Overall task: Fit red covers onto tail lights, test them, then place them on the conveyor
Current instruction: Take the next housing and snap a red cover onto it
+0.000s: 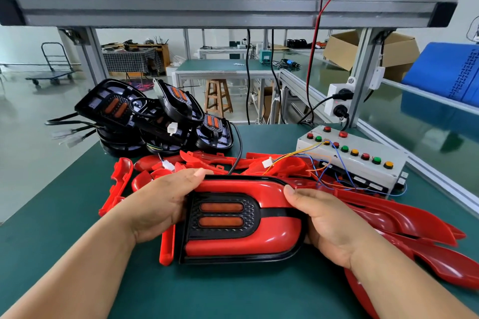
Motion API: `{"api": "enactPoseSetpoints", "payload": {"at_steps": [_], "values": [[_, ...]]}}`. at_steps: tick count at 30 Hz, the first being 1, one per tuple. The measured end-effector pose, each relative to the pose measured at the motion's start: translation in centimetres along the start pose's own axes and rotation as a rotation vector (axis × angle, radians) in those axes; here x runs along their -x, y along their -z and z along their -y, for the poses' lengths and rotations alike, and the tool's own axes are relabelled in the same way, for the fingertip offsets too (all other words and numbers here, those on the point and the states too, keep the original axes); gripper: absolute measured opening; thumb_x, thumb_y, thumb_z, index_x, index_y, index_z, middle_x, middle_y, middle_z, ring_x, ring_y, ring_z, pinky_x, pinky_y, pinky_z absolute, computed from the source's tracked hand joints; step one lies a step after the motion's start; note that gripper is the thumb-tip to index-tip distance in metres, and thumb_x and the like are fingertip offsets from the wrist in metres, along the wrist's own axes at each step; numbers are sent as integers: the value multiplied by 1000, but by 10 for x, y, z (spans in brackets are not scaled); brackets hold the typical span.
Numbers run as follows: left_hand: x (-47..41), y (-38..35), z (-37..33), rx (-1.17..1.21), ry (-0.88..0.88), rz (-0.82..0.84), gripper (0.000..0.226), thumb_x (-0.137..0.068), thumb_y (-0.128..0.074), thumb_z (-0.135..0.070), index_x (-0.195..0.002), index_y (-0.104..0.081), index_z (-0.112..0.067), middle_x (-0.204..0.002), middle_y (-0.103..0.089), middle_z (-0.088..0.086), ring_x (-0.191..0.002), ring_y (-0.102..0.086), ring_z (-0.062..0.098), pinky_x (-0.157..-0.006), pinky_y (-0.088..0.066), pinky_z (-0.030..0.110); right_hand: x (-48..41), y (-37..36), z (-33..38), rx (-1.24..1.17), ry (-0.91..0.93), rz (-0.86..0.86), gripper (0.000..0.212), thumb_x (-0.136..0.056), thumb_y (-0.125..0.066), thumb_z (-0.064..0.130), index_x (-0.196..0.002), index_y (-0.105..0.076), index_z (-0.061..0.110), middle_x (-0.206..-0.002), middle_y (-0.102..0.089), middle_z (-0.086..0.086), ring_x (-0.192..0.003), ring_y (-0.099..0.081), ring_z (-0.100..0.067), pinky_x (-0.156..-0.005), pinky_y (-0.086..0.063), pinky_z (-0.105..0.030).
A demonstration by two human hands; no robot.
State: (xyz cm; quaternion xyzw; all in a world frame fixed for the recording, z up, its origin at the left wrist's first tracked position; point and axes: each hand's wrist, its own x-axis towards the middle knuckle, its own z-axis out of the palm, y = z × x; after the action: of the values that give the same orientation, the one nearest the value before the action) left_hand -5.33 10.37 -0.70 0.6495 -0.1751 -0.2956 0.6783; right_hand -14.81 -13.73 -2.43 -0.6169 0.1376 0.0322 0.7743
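A tail light with a red cover on its black housing lies flat on the green mat in front of me, two orange lenses facing up. My left hand grips its left end, thumb on the top edge. My right hand holds its right end. A black cable runs from the light's top edge toward the back. Loose red covers are piled to the right and behind. Bare black tail lights are heaped at the back left.
A grey test box with red, green and yellow buttons sits at the back right, thin coloured wires and a white plug trailing from it. The green conveyor runs along the right behind an aluminium rail. A shelf beam hangs overhead.
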Motion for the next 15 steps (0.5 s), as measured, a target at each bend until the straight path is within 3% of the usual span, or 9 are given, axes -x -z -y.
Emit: {"api": "enactPoseSetpoints", "payload": {"at_steps": [3,5,10,15], "values": [[1,3,0,-9,-12,-28,42,-86,-55,-18,-127,-58,-6,-119,-68,19,-112,-65,33,-91,-56,44,1,0,0,17,-7,-7,61,-69,-68,36,-114,-61,-5,-109,-69,-22,-89,-63,-31,-91,-49,-55],[1,2,1,-10,-23,-37,40,-85,-55,-17,-123,-60,-4,-117,-69,20,-109,-67,33,-87,-58,41,3,0,1,34,-5,-1,62,-69,-68,36,-115,-62,-4,-112,-68,-23,-91,-64,-31,-93,-48,-55],[1,0,1,28,-7,-64,38,-85,-55,-18,-120,-61,-6,-114,-69,22,-107,-68,34,-83,-59,42,2,3,-1,37,17,11,59,-65,-71,38,-109,-66,0,-108,-71,-20,-87,-67,-28,-85,-53,-47],[1,-4,2,53,12,-31,41,-84,-55,-23,-122,-57,-7,-114,-69,22,-106,-68,34,-79,-59,40,1,3,-2,-2,38,66,34,-65,-72,35,-88,-76,10,-98,-74,-16,-80,-70,-24,-71,-58,-38]]}}
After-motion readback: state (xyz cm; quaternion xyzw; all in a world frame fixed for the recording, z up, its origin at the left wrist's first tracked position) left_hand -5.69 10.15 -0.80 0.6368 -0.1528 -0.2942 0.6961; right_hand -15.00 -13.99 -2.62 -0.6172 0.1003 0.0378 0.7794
